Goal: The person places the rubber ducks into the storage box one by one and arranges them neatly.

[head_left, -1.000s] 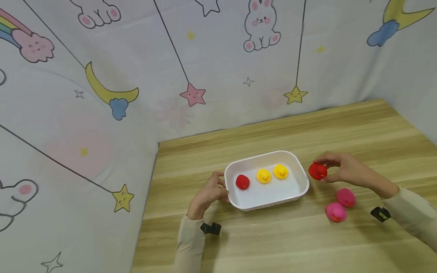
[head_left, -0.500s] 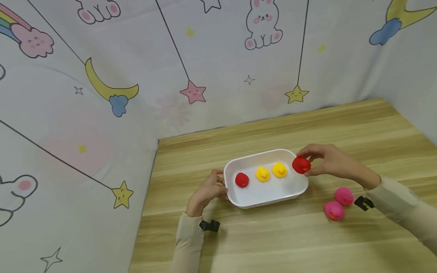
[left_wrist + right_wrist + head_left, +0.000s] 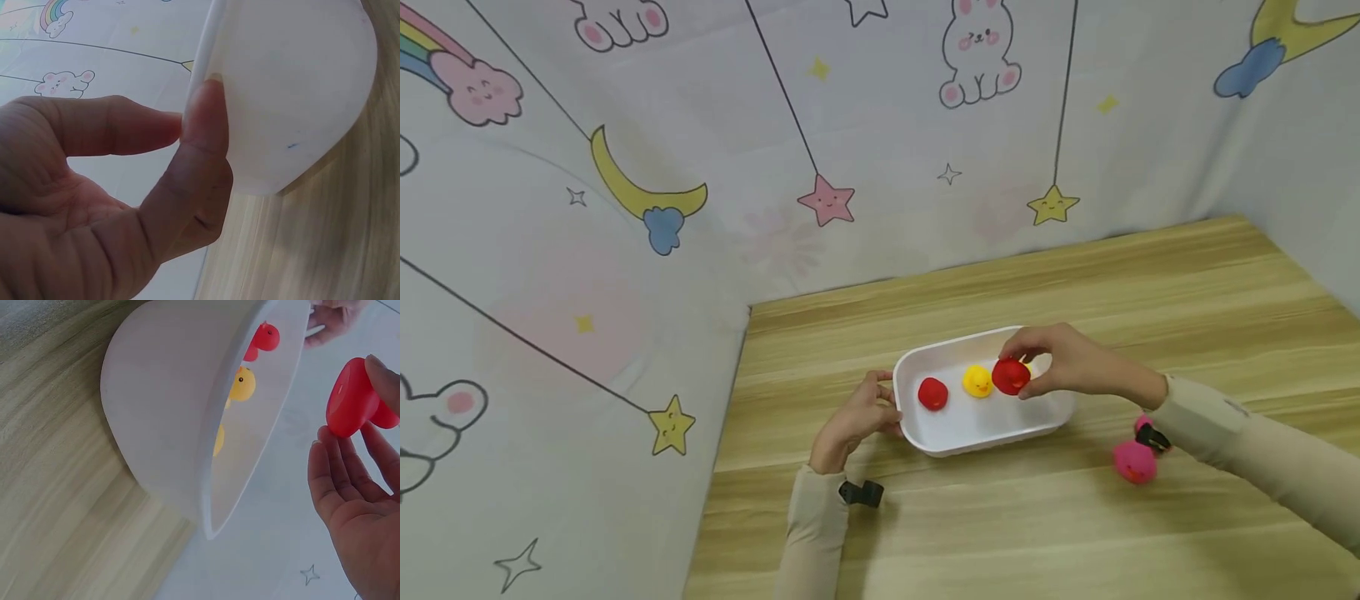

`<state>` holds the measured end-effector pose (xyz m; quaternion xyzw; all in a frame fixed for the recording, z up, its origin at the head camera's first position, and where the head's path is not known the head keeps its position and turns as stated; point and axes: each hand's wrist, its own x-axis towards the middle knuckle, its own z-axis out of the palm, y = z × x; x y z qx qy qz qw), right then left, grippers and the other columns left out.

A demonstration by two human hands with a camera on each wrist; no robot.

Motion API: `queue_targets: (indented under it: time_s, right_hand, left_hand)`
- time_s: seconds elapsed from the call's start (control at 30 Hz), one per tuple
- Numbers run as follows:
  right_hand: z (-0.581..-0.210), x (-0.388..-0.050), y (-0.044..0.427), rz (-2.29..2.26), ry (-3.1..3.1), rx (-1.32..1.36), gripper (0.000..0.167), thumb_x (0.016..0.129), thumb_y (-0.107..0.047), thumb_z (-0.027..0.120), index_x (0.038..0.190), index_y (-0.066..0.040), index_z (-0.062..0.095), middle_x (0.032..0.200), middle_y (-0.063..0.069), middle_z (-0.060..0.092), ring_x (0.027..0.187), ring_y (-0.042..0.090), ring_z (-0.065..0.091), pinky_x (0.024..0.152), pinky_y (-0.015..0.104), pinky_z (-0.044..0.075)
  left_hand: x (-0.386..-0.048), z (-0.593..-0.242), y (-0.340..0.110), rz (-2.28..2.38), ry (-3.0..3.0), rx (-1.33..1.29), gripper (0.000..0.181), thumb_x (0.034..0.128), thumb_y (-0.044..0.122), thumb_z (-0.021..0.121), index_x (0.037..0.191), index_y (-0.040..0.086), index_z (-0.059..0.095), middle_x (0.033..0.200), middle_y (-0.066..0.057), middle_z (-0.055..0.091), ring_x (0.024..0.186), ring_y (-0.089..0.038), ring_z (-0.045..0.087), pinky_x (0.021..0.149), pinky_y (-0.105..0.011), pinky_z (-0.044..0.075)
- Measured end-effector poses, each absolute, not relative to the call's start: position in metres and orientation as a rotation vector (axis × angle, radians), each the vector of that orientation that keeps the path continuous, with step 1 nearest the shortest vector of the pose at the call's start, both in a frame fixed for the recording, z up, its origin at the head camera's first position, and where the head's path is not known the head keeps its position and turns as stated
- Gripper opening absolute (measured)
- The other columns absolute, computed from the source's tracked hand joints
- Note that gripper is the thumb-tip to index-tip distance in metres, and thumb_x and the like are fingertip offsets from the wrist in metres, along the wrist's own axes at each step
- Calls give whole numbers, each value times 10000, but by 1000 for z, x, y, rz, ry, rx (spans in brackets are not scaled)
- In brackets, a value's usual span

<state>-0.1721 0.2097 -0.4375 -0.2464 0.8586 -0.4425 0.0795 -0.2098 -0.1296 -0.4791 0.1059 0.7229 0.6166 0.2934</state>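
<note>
A red rubber duck (image 3: 1011,377) is pinched between the thumb and fingers of my right hand (image 3: 1075,362), held above the white plastic tray (image 3: 992,437). Inside the tray lie another red duck (image 3: 933,394) and a yellow duck (image 3: 977,382). A second yellow duck is mostly hidden behind the held one; in the right wrist view a yellow duck (image 3: 243,384) shows past the rim. My left hand (image 3: 855,421) grips the tray's left end. In the left wrist view its thumb and fingertips (image 3: 206,115) meet at the tray's edge.
Two pink ducks sit on the wooden table (image 3: 970,525) right of the tray; the nearer pink duck (image 3: 1135,462) shows well, the other is partly covered by the black wrist camera (image 3: 1152,437). A patterned cloth wall (image 3: 887,125) borders the table behind and at the left.
My right hand has carried the red duck leftward from beside the tray, past its right rim, to above its inside. The left hand has stayed on the tray's end.
</note>
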Motion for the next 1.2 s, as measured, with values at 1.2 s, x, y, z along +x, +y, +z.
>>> queue_targets:
  time_s: [1.2]
  right_hand:
    - [-435,-191,157,-1040,2524,-1016,374,751,-116,892,1084,-110,722,1029,-82,671,958,182,621,885,481,580]
  left_hand:
    - [-208,-480,-132,1637,1940,303,669,826,-184,545,1417,-120,240,1022,-205,456,626,-190,590,616,-317,640]
